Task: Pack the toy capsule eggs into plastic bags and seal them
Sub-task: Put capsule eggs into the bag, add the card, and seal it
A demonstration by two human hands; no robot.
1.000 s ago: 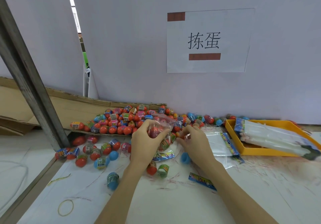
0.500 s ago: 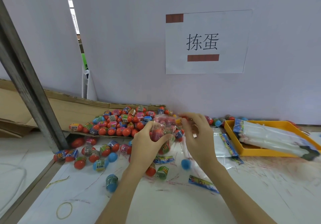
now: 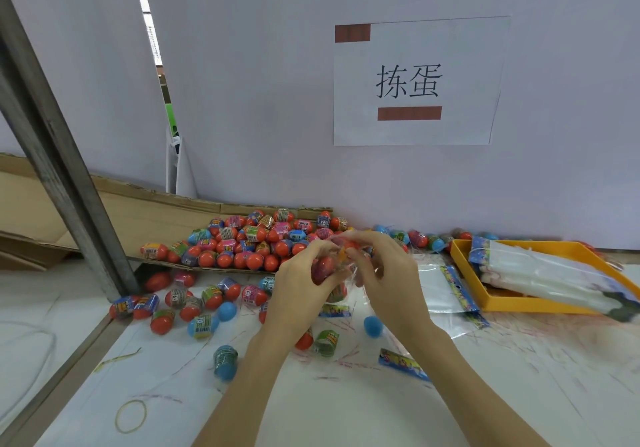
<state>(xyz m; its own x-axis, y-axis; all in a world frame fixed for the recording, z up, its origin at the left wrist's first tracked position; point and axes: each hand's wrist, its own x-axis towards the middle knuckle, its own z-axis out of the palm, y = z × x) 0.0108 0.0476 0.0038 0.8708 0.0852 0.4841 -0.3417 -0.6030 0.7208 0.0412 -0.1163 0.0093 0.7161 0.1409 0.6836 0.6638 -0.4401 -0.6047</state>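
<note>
A clear plastic bag (image 3: 341, 268) with several red capsule eggs inside hangs between my hands above the table. My left hand (image 3: 301, 287) grips the bag's left side. Fingers of my right hand (image 3: 388, 276) curl over the bag's top and pinch it. A heap of red and blue capsule eggs (image 3: 249, 242) lies behind on a cardboard sheet. Loose eggs (image 3: 204, 302) are scattered on the white table to the left. A blue egg (image 3: 373, 326) lies under my right wrist.
An orange tray (image 3: 464, 256) at the right holds a stack of empty bags (image 3: 547, 273). One flat empty bag (image 3: 443, 287) lies beside it. A slanted metal post (image 3: 59, 169) stands at the left. A rubber band (image 3: 131, 416) lies near the front.
My right hand has come up from the table to the top of the bag. Both hands have lifted the bag slightly and closed in on it.
</note>
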